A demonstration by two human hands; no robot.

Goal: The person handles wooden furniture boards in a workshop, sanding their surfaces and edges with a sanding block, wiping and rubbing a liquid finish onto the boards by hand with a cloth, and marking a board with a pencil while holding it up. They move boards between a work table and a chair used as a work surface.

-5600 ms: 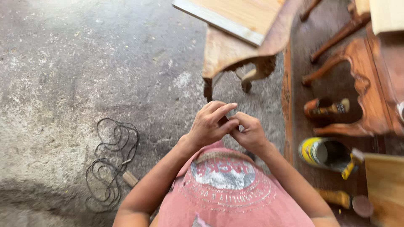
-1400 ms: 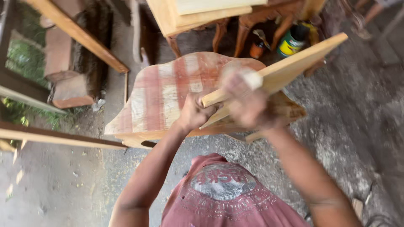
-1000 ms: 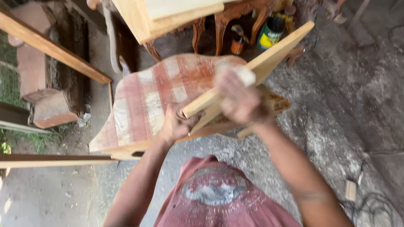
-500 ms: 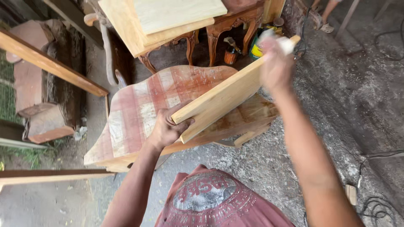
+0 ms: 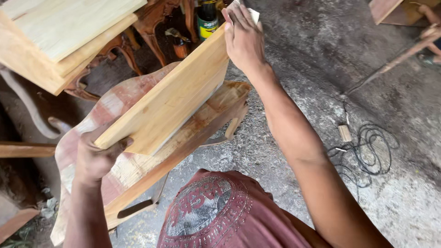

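Left grip (image 5: 96,158) clenches pale board (image 5: 172,98); right grip (image 5: 243,39) presses sandpaper (image 5: 250,14); can (image 5: 207,20), cable (image 5: 370,149) nearby.

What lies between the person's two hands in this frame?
In the head view, the pale wooden board spans the stretch: the left hand grips its near end, and the right hand presses a small whitish piece against its far end.
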